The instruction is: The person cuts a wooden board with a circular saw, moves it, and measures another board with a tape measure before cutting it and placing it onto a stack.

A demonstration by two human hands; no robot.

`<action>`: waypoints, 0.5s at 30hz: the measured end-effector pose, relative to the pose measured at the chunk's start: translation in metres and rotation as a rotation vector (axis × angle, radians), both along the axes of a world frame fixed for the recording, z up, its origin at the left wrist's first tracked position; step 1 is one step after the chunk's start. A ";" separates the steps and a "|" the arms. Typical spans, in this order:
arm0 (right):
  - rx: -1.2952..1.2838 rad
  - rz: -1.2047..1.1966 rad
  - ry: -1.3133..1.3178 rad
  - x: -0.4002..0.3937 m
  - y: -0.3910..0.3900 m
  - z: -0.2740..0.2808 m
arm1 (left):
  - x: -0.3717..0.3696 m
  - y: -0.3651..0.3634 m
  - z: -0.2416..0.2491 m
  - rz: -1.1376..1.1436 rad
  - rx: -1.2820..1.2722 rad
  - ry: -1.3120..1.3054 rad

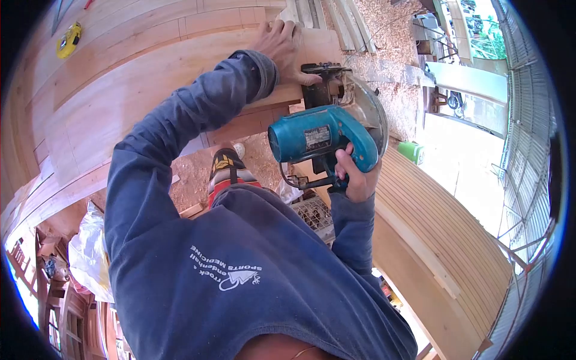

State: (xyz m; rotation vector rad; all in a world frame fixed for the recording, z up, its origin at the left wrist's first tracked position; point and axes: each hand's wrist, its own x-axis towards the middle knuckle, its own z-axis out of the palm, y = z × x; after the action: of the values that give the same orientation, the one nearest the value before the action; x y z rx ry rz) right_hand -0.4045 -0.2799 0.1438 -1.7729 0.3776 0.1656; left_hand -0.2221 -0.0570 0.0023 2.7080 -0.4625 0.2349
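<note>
My right hand (358, 175) is wrapped round the rear handle of a teal circular saw (318, 135). The saw's dark base plate (317, 96) is at the end of a wide wooden board (180, 72), and a clear, dusty guard (369, 108) covers its blade side. My left hand (279, 51) presses on the board near that end, its fingers bent at the far edge and its thumb reaching to the base plate. Where the blade meets the wood is hidden. A black cord (291, 177) hangs beside the saw's handle.
A yellow tape measure (69, 40) lies on the boards at upper left. Sawdust (390, 30) covers the ground ahead. Grooved planks (438, 210) lie to the right, near a green object (411, 152). A white plastic bag (91, 252) is at left, and a plastic crate (315, 216) sits below the saw.
</note>
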 end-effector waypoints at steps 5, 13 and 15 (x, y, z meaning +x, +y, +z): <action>-0.009 0.004 0.039 0.000 0.000 0.002 | -0.004 0.000 0.004 0.010 -0.017 -0.006; -0.021 0.010 0.021 0.001 0.000 0.002 | -0.006 0.000 0.009 0.001 -0.051 0.018; -0.028 0.009 0.024 0.001 0.001 0.003 | -0.007 0.001 0.013 -0.004 -0.039 0.033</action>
State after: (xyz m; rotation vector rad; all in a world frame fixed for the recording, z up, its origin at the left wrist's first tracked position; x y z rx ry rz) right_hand -0.4033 -0.2794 0.1464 -1.8023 0.3908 0.1890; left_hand -0.2292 -0.0565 0.0150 2.6683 -0.4491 0.1962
